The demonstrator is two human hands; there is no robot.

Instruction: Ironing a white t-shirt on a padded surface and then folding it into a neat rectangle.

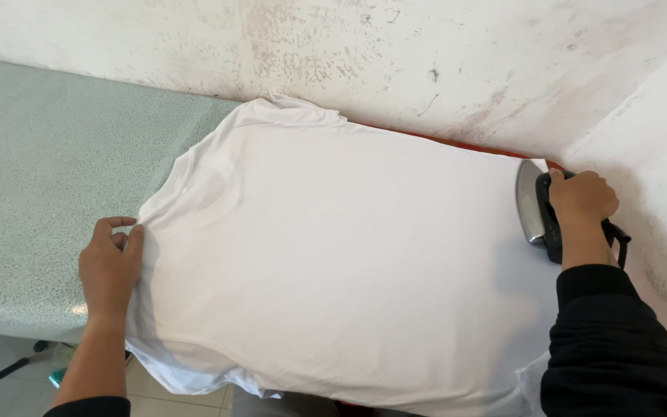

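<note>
Head view: left hand [110, 266] pinches white cotton T-shirt [333, 262] edge taut; right hand [580, 199] grips black-handled steel iron [536, 207]; keeping tension should prevent creases.

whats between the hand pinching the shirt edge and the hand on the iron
Only the white shirt, spread flat between left hand and right hand on the iron, head view.

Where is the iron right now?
The iron sits at the far right of the head view, gripped by the right hand, on the white shirt's right edge near the wall.
</note>
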